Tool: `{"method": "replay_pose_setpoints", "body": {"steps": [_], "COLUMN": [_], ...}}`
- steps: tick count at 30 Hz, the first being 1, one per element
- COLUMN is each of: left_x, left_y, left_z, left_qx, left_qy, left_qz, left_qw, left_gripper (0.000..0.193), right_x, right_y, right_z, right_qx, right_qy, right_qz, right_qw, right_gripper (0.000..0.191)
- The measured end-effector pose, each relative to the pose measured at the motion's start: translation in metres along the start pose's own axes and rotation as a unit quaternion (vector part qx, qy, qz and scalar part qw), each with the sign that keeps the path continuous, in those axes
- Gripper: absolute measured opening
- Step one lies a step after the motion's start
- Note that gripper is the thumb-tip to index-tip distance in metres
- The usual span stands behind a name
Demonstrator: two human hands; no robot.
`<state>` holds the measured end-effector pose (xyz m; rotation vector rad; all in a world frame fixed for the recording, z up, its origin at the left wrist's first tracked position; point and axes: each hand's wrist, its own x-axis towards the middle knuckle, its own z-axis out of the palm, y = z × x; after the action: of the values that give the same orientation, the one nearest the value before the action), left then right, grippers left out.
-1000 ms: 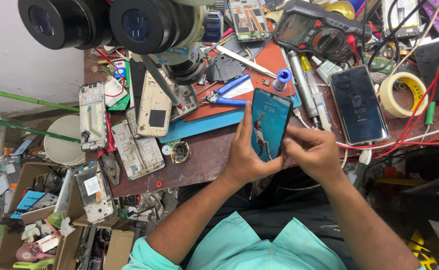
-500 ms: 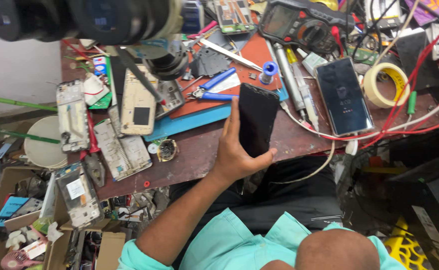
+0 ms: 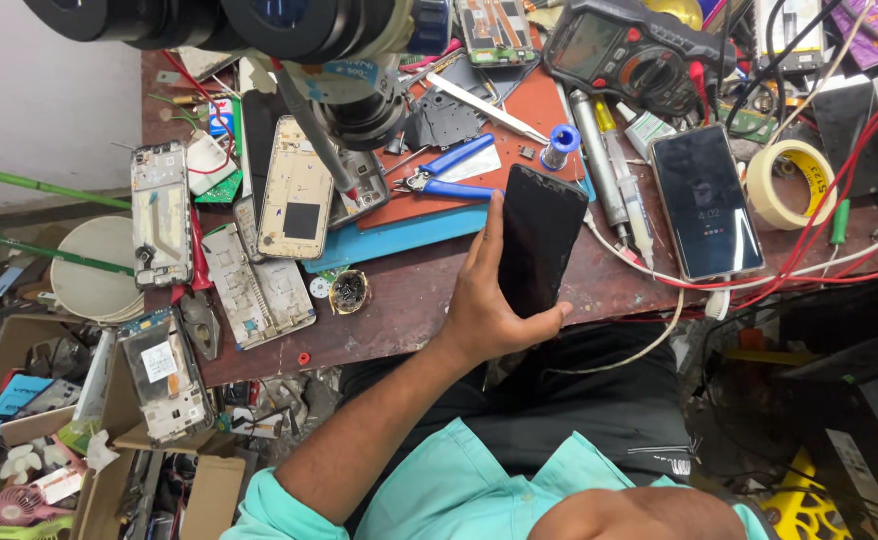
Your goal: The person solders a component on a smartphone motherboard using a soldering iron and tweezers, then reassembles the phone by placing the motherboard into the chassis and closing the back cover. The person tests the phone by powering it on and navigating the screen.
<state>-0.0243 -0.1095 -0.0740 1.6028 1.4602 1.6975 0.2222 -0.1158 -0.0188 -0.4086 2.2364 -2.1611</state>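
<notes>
The left hand was closed around a dark phone, cradling it from its left edge and underside: the thumb stretched straight up along the phone's left side, while a fingertip curled over its lower right corner. The phone stood slightly tilted, its black screen facing up, lifted just above the near edge of the brown surface. The forearm rose from the lower left, bare from a turquoise sleeve at the bottom of the view, wrist bent slightly toward the phone. The right hand was out of sight. Just beyond the phone's top edge lay blue-handled pliers on a red mat, with a small blue spool beside them. To the right of the held phone a second phone lay flat on the surface with its screen lit, and a roll of tape sat just past it. Farthest off, a multimeter rested at the back.
</notes>
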Motion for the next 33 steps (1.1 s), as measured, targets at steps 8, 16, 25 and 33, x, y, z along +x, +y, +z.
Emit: {"method": "replay_pose_setpoints", "body": {"steps": [8, 16, 25, 33], "left_x": [0.0, 0.018, 0.036, 0.04], "left_y": [-0.018, -0.011, 0.018, 0.033], "left_z": [-0.011, -0.038, -0.053, -0.05], "left_qx": [-0.519, -0.513, 0.127, 0.315], "left_qy": [-0.193, -0.278, -0.265, -0.296], "left_qz": [-0.259, -0.377, -0.055, -0.06], "left_qw": [0.791, 0.719, 0.954, 0.9], "left_gripper": [0.102, 0.072, 0.101, 0.107], "right_x": [0.064, 0.046, 0.025, 0.1], "right_y": [-0.053, -0.002, 0.032, -0.016], "right_z": [-0.028, -0.129, -0.14, -0.154], "right_qx": [-0.307, -0.035, 0.087, -0.487], "right_qy": [0.578, 0.59, 0.473, 0.512], "right_qz": [-0.143, 0.111, 0.227, 0.129], "right_qw": [0.742, 0.799, 0.847, 0.696], "right_gripper": [0.017, 0.058, 0.07, 0.027]}}
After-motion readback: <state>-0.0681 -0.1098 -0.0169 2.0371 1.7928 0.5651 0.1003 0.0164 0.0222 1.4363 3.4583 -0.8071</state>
